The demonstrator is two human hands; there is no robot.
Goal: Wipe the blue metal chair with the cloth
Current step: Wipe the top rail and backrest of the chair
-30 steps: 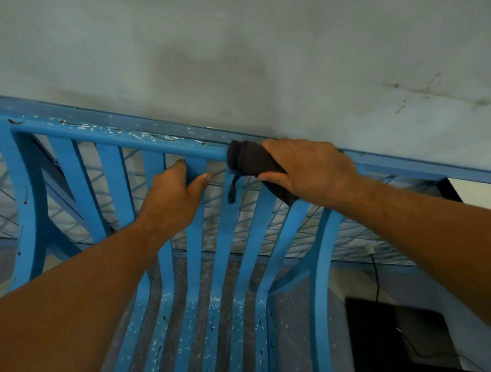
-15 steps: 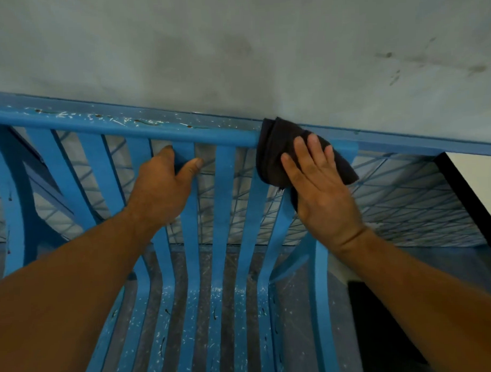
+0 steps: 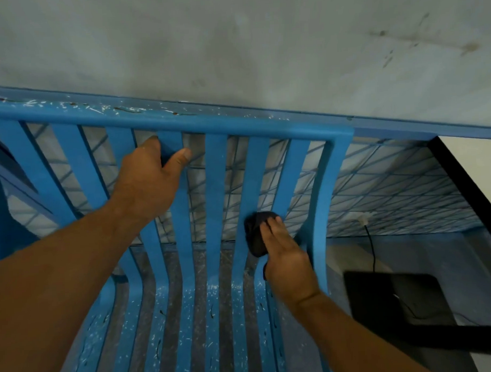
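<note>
— What's the room like from where you stand?

— Bare. There's a pale grey wall (image 3: 234, 47) with a few brown smears up on the right, and the chair (image 3: 216, 187) is backed close against it. The blue paint is flecked with white specks, thickest on the top rail (image 3: 181, 124) and the seat. Behind the slats (image 3: 290, 178) I can see a blue wire mesh (image 3: 392, 186), and grey floor (image 3: 170, 299) shows between the seat bars.

— Anything else down there?

— A flat black thing (image 3: 393, 300) to the right of the chair, with a thin cable (image 3: 373, 253) running up behind it. I can't tell what it is.

— And the hands?

— The left hand (image 3: 149, 183) grips a back slat just under the rail, fingers hooked behind it and thumb in front. The right hand (image 3: 285, 256) lies on the dark cloth (image 3: 256, 235) with its fingers straight. It presses the cloth against the slats near the right post, low down where the back curves into the seat.

— Wasn't it higher a moment ago?

— Yes. Half a second back the cloth was up at the right end of the rail, and it has since slid down the slats. The left hand hasn't shifted.
</note>
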